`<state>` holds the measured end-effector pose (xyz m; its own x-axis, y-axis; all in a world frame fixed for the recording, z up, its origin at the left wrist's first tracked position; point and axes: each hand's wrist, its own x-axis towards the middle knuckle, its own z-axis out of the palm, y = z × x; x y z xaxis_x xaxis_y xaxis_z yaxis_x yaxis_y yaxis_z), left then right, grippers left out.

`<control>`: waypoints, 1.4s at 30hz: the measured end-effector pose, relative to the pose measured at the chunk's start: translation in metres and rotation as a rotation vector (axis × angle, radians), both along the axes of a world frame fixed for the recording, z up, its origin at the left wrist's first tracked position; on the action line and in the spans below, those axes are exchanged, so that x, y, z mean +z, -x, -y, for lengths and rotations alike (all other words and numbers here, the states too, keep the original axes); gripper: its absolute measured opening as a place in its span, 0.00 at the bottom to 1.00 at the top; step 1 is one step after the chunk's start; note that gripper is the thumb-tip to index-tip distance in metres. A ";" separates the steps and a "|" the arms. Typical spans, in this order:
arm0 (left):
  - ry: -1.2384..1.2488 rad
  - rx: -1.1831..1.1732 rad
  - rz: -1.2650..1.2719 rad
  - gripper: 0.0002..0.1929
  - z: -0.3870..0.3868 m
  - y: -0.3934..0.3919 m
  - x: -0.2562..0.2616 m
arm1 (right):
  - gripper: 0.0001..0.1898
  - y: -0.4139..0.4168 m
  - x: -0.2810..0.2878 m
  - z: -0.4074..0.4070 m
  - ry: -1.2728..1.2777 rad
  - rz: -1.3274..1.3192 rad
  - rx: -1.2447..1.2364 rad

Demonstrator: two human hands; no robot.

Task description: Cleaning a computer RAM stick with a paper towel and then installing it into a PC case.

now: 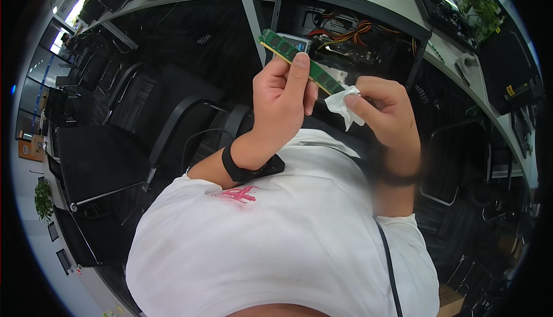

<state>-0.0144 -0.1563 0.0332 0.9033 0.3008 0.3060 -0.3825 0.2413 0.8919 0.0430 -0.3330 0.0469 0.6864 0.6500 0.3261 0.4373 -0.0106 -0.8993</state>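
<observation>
A green RAM module (320, 76) with dark chips slants across the middle, held up in front of the computer case. My left hand (283, 88) pinches it near its centre, thumb on the near face. In my right hand (384, 107) is a crumpled white tissue (344, 104), gripped between thumb and fingers against the module's lower right end. The tissue covers that end. Behind both hands, the open computer case (354, 10) shows bundled red, yellow and orange cables (354, 32) and a dim circuit board (350, 53).
Another green module (435, 52) lies on the white desk (453, 60) right of the case. Beyond it is a crumpled grey-white item (467, 67). A keyboard (445, 6) and a leafy plant (484, 12) are at upper right. Black office chairs (103, 157) stand at left.
</observation>
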 end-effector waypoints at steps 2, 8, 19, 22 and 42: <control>-0.012 -0.008 0.017 0.16 0.000 0.000 -0.001 | 0.06 -0.004 0.001 0.003 0.064 0.132 0.017; -0.013 0.012 0.019 0.17 -0.001 0.000 0.003 | 0.08 -0.005 -0.006 0.005 -0.077 -0.029 -0.030; 0.013 -0.036 -0.005 0.15 0.003 0.002 0.003 | 0.06 0.002 -0.005 -0.006 -0.110 -0.011 -0.031; -0.024 -0.065 -0.005 0.14 0.003 0.002 0.003 | 0.05 0.000 -0.003 -0.004 -0.018 0.067 -0.027; -0.070 -0.176 -0.010 0.07 0.005 0.002 -0.002 | 0.05 -0.002 -0.004 -0.006 -0.025 0.152 -0.059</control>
